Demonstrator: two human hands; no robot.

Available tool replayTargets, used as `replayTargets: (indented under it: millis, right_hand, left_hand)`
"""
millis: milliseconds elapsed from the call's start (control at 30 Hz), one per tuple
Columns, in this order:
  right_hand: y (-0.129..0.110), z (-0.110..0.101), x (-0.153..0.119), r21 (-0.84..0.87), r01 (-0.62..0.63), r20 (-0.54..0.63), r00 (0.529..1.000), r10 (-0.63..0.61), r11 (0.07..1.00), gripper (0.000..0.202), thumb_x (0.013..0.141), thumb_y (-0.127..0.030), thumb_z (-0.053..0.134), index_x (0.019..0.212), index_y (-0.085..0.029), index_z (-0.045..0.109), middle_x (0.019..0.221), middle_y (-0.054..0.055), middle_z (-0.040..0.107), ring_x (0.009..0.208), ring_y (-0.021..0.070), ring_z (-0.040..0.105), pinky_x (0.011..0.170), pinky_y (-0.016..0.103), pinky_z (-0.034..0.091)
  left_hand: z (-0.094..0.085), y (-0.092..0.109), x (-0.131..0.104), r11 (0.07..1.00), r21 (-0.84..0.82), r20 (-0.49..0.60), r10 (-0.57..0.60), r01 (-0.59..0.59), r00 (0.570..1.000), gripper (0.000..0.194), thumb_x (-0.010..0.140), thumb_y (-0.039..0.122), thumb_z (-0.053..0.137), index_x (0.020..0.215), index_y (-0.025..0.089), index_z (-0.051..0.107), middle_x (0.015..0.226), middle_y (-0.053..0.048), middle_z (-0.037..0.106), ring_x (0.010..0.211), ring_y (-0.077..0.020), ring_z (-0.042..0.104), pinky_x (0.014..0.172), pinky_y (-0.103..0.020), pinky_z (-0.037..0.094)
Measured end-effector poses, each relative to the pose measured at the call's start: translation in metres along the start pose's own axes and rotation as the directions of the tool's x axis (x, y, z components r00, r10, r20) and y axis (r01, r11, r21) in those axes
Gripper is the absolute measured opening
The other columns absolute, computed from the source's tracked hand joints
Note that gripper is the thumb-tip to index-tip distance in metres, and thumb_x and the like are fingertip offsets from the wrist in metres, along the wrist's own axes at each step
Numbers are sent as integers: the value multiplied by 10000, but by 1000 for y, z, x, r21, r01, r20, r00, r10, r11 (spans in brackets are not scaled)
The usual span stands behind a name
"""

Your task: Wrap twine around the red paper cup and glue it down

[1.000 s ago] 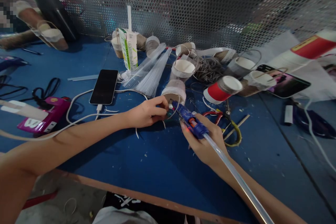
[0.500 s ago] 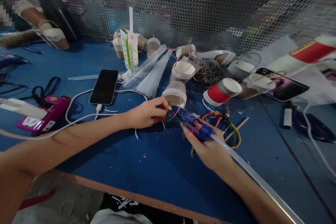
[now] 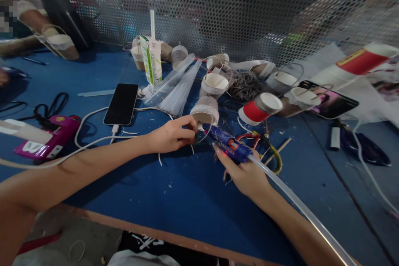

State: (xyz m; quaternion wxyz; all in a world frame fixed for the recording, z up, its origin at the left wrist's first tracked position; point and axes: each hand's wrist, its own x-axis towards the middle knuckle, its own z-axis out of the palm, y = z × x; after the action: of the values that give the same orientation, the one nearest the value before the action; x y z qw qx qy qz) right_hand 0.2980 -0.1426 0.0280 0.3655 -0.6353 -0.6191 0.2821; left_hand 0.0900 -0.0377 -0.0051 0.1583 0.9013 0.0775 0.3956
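Observation:
My right hand (image 3: 246, 170) is wrapped around a blue hot glue gun (image 3: 222, 139), a small red light glowing on its side. A long clear glue stick (image 3: 289, 195) runs out of the gun's back end over my forearm. The nozzle meets the near rim of a small fabric-wrapped cup (image 3: 205, 110) lying on its side, its mouth towards me. At the left of that rim, my left hand (image 3: 174, 135) is closed in a pinch; what its fingertips hold is hidden. A thin loop handle curves from the cup between both hands.
Behind the cup lie clear glue sticks (image 3: 179, 87), more wrapped cups (image 3: 215, 83) and a bundle of grey cord (image 3: 245, 85). Scissors (image 3: 276, 158) rest beside the glue gun. A charging phone (image 3: 121, 104) and a purple device (image 3: 50, 137) are at left; a perforated metal screen (image 3: 199, 8) stands behind.
The view has shifted slightly, so the scene sits a little further left. Both hands, the glue gun and the cup keep nearly the same positions relative to each other.

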Motion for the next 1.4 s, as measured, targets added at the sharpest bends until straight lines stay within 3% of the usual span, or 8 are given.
replayTargets:
  millis: [100,367,500,667,933,1167,1300,1400]
  right_hand:
    - [0,1,1,59,-123,28,992,121,991,275,789,-403,658,613,-221,550,417,-31,507,296,156,509,308,283,441]
    - [-1,2,0,124,-143,35,990,140,982,313,773,-369,693,562,-221,516,404,-45,471,296,132,491,283,249,429]
    - [3,4,-4,140,-105,-37,993,111,985,220,772,-405,696,737,-194,645,540,-4,592,347,137,514,317,273,461]
    - [10,6,-8,112,-74,-110,990,87,991,334,779,-503,703,913,-197,692,686,44,660,463,177,586,401,315,514]
    - [7,4,-7,79,-43,-57,997,48,996,314,803,-515,664,788,-202,654,652,34,650,428,152,550,426,318,514]
    - [7,5,1,83,-100,27,995,98,992,299,816,-462,661,671,-203,625,580,19,609,429,162,566,406,312,499]
    - [6,4,3,88,-59,18,998,58,994,283,819,-419,665,641,-207,607,543,10,584,478,179,592,446,316,512]
    - [6,4,1,116,-85,15,996,84,990,283,811,-433,672,656,-209,598,519,-2,569,410,164,557,401,311,498]
  left_hand:
    - [1,0,0,1000,0,-15,2,-2,1000,185,876,74,595,705,144,598,928,-70,600,837,-116,610,703,-223,546]
    - [-1,0,-1,1000,11,-5,5,-5,1000,186,880,85,599,704,146,599,930,-68,605,820,-115,618,686,-226,549]
    - [-1,0,-1,1000,14,19,-24,24,1000,197,882,63,579,706,148,605,929,-63,597,816,-115,611,691,-234,549]
    - [-1,1,-1,1000,28,14,-8,7,1000,208,890,68,572,699,146,598,914,-60,583,812,-107,600,693,-218,538]
    - [-2,1,-1,999,32,30,-20,19,999,196,900,101,578,713,154,605,913,-61,578,819,-120,604,700,-236,545]
    - [-2,1,0,1000,28,4,0,0,1000,205,902,101,578,705,153,599,905,-60,598,811,-111,611,689,-223,550]
    - [-2,2,1,1000,21,-8,8,-8,1000,206,900,98,582,700,147,594,908,-67,596,811,-108,615,693,-217,552]
    - [-2,1,1,1000,18,-10,12,-12,1000,200,893,84,582,704,147,594,902,-63,591,804,-109,614,689,-217,550]
